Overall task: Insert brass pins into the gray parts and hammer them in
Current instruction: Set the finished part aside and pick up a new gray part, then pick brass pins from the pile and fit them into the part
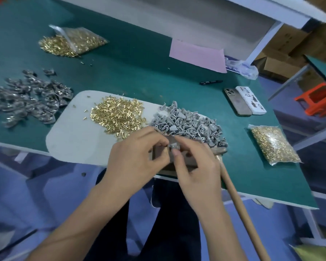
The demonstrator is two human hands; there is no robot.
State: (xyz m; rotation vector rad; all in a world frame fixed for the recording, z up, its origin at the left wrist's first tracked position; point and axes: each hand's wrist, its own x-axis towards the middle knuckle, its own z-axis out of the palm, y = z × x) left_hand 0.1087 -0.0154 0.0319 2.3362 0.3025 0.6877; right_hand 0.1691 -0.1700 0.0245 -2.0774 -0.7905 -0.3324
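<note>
Stock sits fanned within reach: finished parts (26, 99) at 9 o'clock, loose brass pins (117, 117) on the white mat (68, 140) at centre, gray parts (188, 125) at 1 o'clock of the hands, hammer handle (239, 206) parked at 5 o'clock, probably for a quick grab. Left hand (137, 157) and right hand (196, 162) both pinch one gray part (172, 147) over the brown block (177, 166), presumably seating a pin; pin itself too small to confirm. No legible writing on pen (211, 82), bags or phones.
</note>
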